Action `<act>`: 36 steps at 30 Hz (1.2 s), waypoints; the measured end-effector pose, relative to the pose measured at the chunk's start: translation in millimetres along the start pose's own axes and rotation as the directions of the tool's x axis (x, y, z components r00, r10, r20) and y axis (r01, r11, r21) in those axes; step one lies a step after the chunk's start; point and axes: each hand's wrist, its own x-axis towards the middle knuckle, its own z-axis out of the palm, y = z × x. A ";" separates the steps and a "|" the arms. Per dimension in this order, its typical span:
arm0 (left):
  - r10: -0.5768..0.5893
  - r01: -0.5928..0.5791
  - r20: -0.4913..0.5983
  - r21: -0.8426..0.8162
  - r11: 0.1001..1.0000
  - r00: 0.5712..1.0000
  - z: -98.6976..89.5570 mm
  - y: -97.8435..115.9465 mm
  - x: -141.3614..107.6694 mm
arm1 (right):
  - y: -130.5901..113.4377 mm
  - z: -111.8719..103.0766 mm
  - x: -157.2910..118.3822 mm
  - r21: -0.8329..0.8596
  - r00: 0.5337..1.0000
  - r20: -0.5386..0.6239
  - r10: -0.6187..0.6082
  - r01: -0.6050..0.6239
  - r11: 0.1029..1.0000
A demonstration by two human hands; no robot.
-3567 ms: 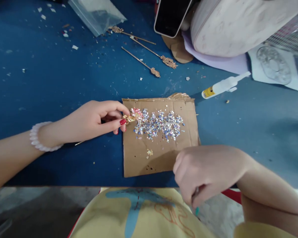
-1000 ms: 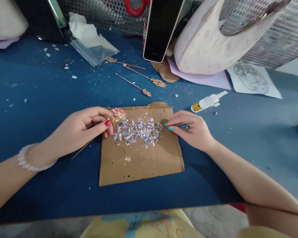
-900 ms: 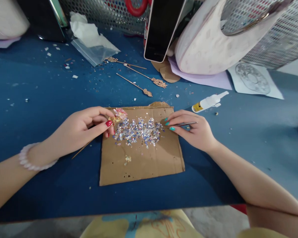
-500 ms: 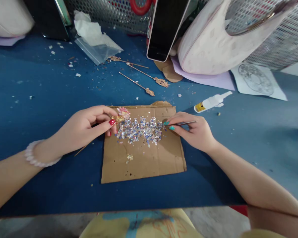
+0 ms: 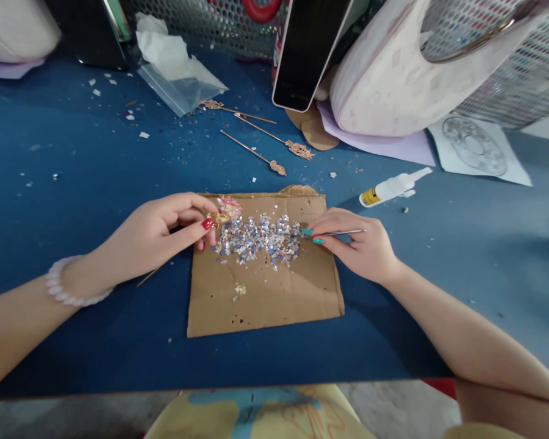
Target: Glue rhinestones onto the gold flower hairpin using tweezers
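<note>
My left hand (image 5: pixel 165 238) pinches a gold hairpin (image 5: pixel 217 217) by its ornate head; its thin stick comes out below the palm. Just past the fingertips lie pink pieces (image 5: pixel 230 206) at the cardboard's upper left. My right hand (image 5: pixel 352 244) is closed on thin metal tweezers (image 5: pixel 341 232), whose tip is too small to make out at the right end of the pile. Between both hands, small shiny blue and silver pieces (image 5: pixel 256 241) are spread over the brown cardboard (image 5: pixel 265 311). A few pale yellow bits (image 5: pixel 240 289) sit lower on it.
Several metal hairpins (image 5: pixel 277 167) lie behind the cardboard. A white glue bottle (image 5: pixel 384 190) is on its side at the right. Farther back are a plastic bag (image 5: pixel 178 91), an upright phone (image 5: pixel 308 55), a pale handbag (image 5: pixel 384 85) and a printed paper (image 5: pixel 480 149).
The tweezers in my right hand have tilted slightly and that hand has shifted a little. My left hand keeps its hold on the hairpin. The whole view has moved very slightly.
</note>
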 end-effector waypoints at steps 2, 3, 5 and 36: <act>0.003 -0.003 0.002 0.008 1.000 1.000 -0.2 -0.3 0.0 | -0.1 -0.1 0.0 0.001 1.000 0.000 -0.014 0.014 1.000; 0.003 -0.003 0.003 0.013 1.000 1.000 -0.2 -0.5 -0.1 | -0.3 -0.3 0.0 -0.001 1.000 -0.001 -0.021 0.021 1.000; 0.004 -0.004 0.005 0.016 1.000 1.000 -0.2 -0.8 -0.3 | -0.7 -0.6 0.0 -0.007 1.000 -0.006 -0.024 0.024 1.000; -0.005 0.005 -0.002 0.015 1.000 1.000 0.2 2.2 -0.7 | -2.2 -1.1 0.2 -0.064 0.999 -0.029 -0.026 0.024 0.998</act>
